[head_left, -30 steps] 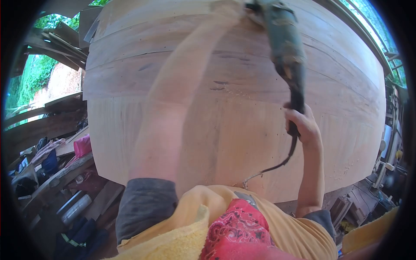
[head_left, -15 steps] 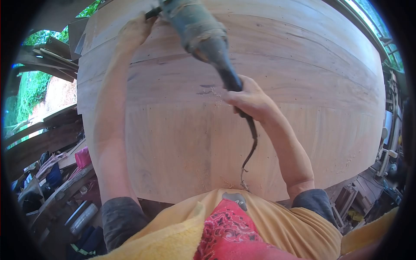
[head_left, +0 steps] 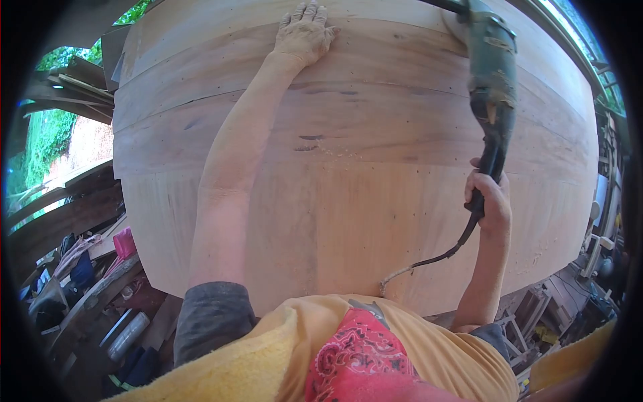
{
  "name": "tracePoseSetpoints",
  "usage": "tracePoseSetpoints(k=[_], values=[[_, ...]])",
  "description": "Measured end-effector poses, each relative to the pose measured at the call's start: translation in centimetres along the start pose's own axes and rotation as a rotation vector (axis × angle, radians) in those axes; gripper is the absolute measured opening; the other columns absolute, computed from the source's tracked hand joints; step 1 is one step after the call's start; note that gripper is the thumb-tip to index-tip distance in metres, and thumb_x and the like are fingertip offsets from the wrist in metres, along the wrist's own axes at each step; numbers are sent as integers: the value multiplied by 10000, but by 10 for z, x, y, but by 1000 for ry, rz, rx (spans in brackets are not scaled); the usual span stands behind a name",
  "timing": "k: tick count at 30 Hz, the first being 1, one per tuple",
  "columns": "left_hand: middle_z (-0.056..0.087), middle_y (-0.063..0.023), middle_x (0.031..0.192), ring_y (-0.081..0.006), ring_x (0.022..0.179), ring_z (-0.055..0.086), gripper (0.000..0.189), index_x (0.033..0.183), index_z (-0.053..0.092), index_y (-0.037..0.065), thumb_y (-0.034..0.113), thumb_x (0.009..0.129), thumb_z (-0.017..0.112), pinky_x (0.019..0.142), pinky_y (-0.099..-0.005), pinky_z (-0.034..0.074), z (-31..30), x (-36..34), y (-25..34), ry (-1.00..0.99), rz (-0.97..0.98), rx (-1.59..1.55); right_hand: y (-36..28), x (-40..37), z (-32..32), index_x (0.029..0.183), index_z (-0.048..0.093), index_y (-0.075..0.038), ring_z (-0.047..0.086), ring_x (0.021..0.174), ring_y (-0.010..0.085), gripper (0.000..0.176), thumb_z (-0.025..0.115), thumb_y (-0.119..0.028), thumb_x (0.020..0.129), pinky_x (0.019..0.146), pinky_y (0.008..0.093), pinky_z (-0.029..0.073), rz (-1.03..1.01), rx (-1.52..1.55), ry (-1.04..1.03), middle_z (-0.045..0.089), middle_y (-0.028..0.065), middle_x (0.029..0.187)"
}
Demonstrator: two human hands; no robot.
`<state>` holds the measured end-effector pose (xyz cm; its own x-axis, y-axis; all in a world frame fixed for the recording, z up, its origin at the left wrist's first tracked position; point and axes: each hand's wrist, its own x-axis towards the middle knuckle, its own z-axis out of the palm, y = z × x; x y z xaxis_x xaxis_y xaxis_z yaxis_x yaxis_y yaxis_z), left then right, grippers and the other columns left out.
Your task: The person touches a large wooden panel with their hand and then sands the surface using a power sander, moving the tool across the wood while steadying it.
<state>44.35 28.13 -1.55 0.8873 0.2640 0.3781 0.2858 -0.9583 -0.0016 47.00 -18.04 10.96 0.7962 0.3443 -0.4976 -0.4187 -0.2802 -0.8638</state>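
Note:
A large wooden panel (head_left: 375,134) of joined boards lies before me. My left hand (head_left: 305,37) rests flat on its far part, fingers stretched out, holding nothing. Over on the right, my right hand (head_left: 492,194) is wrapped round the rear grip of a green and black angle grinder (head_left: 492,74). The grinder's head is at the top edge of the view, where part of a round disc (head_left: 457,25) shows against the wood. A side handle (head_left: 442,5) sticks out to the left with no hand on it. The power cord (head_left: 435,258) runs from the grip back toward my body.
Wood shavings (head_left: 335,153) lie mid-panel near dark marks in the grain. Clutter with a metal cylinder (head_left: 128,336) and a pink cloth (head_left: 124,242) is at the left. Wooden pieces (head_left: 529,315) stand at the lower right. Stacked boards (head_left: 80,87) are at the upper left.
My left hand has let go of the grinder's side handle and now lies on the panel. My right hand has swung the grinder to the right, and the cord has followed.

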Motion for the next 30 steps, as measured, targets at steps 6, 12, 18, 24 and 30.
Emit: tracePoseSetpoints(k=[6, 12, 18, 24, 30], values=[[605, -254, 1404, -397, 1335, 559, 610, 1360, 583, -27, 495, 1052, 508, 1123, -484, 429, -10, -18, 12, 99, 98, -24, -4, 22, -26, 1199, 525, 77, 578, 561, 166, 367, 620, -79, 880, 510, 286, 447, -61, 58, 85, 594, 66, 737], [557, -251, 1464, -394, 1378, 520, 611, 1405, 565, -33, 463, 1052, 515, 1155, -458, 412, 9, 13, -8, 109, 119, -87, -2, 27, -43, 1206, 525, 55, 592, 581, 161, 353, 619, -107, 906, 506, 289, 472, -28, 103, 159, 588, 64, 759], [386, -175, 1635, -349, 1524, 339, 764, 1525, 456, 12, 599, 1037, 417, 1243, -473, 255, 28, 105, -11, -173, -193, -169, 3, 25, -69, 1222, 525, 59, 584, 596, 150, 371, 625, -124, 915, 507, 264, 462, -36, 103, 238, 583, 64, 770], [474, -177, 1557, -335, 1437, 454, 748, 1491, 492, 6, 589, 1027, 437, 1183, -503, 347, 17, 106, -12, -220, -306, -54, -4, 32, -72, 1222, 520, 75, 590, 587, 170, 397, 616, -106, 882, 522, 289, 484, -58, 49, 153, 585, 76, 759], [622, -177, 1393, -349, 1334, 557, 689, 1403, 585, 24, 583, 1021, 455, 1090, -490, 458, 0, 89, -25, -279, -236, -18, -17, 46, -5, 1195, 534, 77, 599, 558, 171, 409, 639, -78, 832, 486, 299, 482, -45, 23, 67, 596, 76, 738]])
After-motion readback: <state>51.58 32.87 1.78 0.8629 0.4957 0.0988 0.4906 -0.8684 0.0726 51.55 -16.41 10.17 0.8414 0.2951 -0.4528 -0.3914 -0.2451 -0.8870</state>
